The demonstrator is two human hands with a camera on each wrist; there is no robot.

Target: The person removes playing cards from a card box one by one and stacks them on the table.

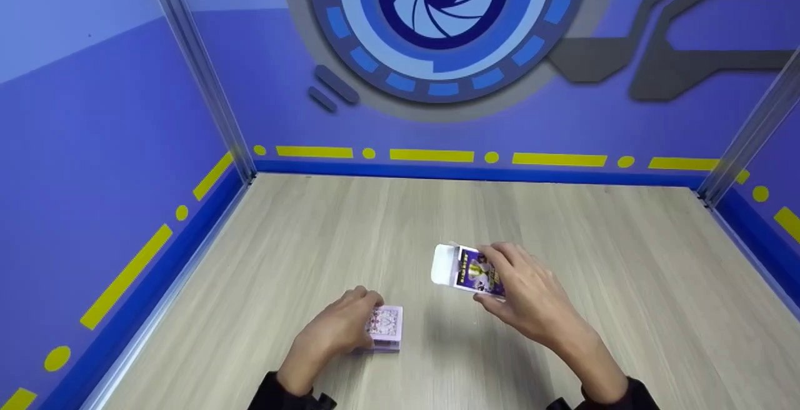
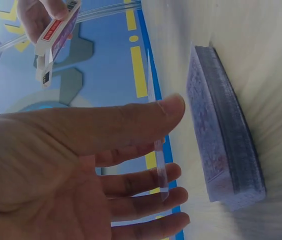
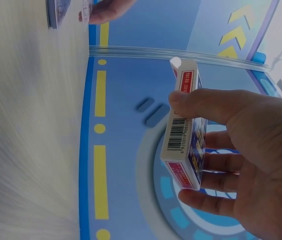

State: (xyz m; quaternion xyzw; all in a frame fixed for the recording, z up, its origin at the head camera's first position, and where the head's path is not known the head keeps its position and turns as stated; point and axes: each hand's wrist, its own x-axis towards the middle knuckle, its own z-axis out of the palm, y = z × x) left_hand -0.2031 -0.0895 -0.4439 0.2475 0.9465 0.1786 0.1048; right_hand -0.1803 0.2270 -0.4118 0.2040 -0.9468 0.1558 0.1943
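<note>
My left hand (image 1: 342,322) pinches a thin, pale card (image 2: 161,167) between thumb and fingertips; it stands almost edge-on in the left wrist view. Beside it on the table lies a deck of playing cards (image 2: 213,130) with an ornate pale purple back, stacked in a neat block. In the head view the left fingers partly cover the cards. My right hand (image 1: 531,288) grips a small card box (image 1: 478,270) by its sides, raised above the table. The box has a purple printed face, a barcode on one side, and its white end flap hangs out to the left.
A light wood-grain table (image 1: 300,222) extends under both hands. Blue printed panels (image 1: 250,66) with yellow dashes wall it in at the back and on both sides, joined by metal corner posts (image 1: 200,72).
</note>
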